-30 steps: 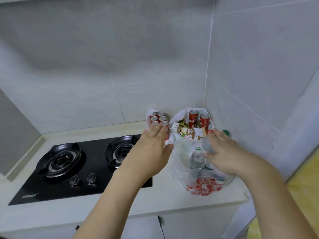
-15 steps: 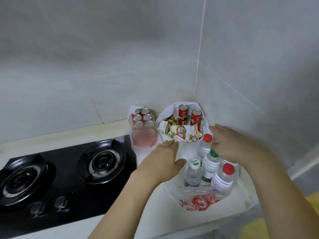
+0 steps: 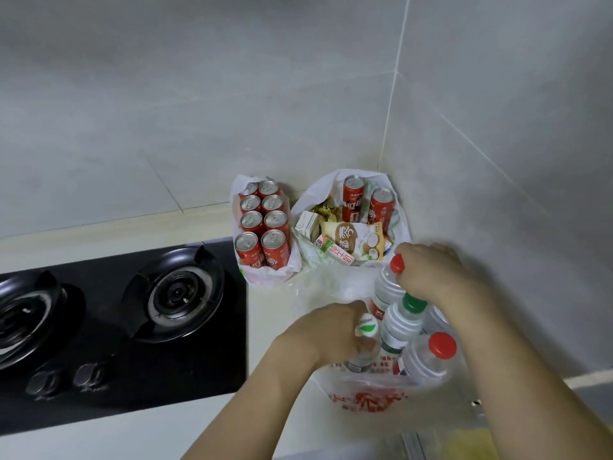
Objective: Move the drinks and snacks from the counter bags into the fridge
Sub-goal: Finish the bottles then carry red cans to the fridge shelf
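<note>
While a black gas hob occupies the counter's left, a white bag holds eight red cans. Next bag: two red cans, snack packets (lettering unreadable). Left hand grips a white-capped bottle in the clear bag; right hand grasps a red-capped bottle.

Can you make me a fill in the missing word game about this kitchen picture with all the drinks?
1. The left hand grips a bottle with a ____ cap.
2. The right hand grips the bottle with a ____ cap.
3. The small bag beside the stove holds ____ red cans.
4. The bottles stand in a ____ plastic bag.

Missing words: white; red; eight; clear
</note>
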A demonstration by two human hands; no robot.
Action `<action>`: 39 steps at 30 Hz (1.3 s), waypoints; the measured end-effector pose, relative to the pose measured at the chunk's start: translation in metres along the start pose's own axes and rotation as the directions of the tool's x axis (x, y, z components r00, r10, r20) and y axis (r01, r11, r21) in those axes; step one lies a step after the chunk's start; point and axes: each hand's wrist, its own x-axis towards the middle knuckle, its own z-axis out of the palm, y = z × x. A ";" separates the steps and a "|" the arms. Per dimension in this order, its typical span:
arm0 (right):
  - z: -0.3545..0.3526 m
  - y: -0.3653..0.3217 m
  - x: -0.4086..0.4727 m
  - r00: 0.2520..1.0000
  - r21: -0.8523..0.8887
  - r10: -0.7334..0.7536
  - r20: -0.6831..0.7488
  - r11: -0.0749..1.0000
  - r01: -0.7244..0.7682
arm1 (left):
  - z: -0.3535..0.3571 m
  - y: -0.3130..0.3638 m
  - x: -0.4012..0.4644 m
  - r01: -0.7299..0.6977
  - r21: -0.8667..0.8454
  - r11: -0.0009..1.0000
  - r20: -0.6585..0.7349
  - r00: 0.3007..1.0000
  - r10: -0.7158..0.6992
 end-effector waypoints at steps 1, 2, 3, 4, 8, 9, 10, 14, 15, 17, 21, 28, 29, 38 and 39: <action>0.002 0.000 0.003 1.000 -0.006 0.000 -0.002 1.000 0.000 | 0.002 -0.003 0.001 -0.010 -0.041 0.999 -0.009 1.000 0.010; 0.003 -0.001 0.005 1.000 -0.012 0.001 -0.003 1.000 -0.001 | 0.003 -0.006 0.002 -0.021 -0.079 0.997 -0.021 1.000 0.020; 0.005 -0.002 0.007 1.000 -0.012 0.003 -0.007 1.000 -0.003 | 0.006 -0.009 0.004 -0.033 -0.113 0.993 -0.034 0.999 0.029; 0.006 -0.004 0.009 1.000 -0.004 0.007 -0.015 1.000 -0.007 | 0.008 -0.012 0.004 -0.045 -0.149 0.988 -0.048 0.998 0.038; 0.014 -0.012 0.017 0.997 0.014 0.004 -0.071 1.000 -0.003 | 0.011 -0.024 0.006 -0.076 -0.326 0.942 -0.087 0.995 0.051; 0.016 -0.014 0.019 0.998 0.023 -0.001 -0.067 1.000 0.003 | 0.010 -0.027 0.006 -0.076 -0.356 0.932 -0.097 0.994 0.044; 0.017 -0.015 0.021 0.999 0.032 -0.002 -0.050 0.999 0.004 | 0.010 -0.030 0.005 -0.071 -0.382 0.921 -0.108 0.994 0.032; 0.022 -0.016 0.024 0.999 -0.023 0.039 0.028 0.999 -0.039 | 0.010 -0.040 0.004 -0.053 -0.480 0.875 -0.151 0.988 -0.023; 0.022 -0.015 0.024 0.998 -0.034 0.051 0.033 0.998 -0.050 | 0.011 -0.043 0.004 -0.055 -0.488 0.871 -0.165 0.986 -0.030; 0.022 -0.015 0.025 0.998 -0.027 0.060 0.025 0.998 -0.059 | 0.014 -0.046 0.005 -0.061 -0.507 0.860 -0.189 0.981 -0.042; 0.026 -0.017 0.022 0.996 0.044 0.060 -0.070 0.997 -0.057 | 0.020 -0.051 0.006 -0.098 -0.586 0.805 -0.236 0.970 -0.053; 0.029 -0.026 0.015 0.991 0.232 -0.017 -0.132 0.972 0.048 | 0.024 -0.058 0.005 -0.130 -0.624 0.770 -0.282 0.957 -0.066; 0.029 -0.029 0.015 0.993 0.254 -0.048 -0.109 0.964 0.074 | 0.024 -0.059 0.005 -0.130 -0.610 0.781 -0.279 0.959 -0.059; 0.039 -0.037 0.025 0.997 0.388 -0.062 -0.053 0.918 0.078 | 0.028 -0.072 -0.002 -0.135 -0.638 0.758 -0.298 0.951 -0.081; 0.039 -0.037 0.027 0.997 0.394 -0.061 -0.042 0.916 0.073 | 0.029 -0.073 -0.002 -0.140 -0.641 0.755 -0.303 0.950 -0.081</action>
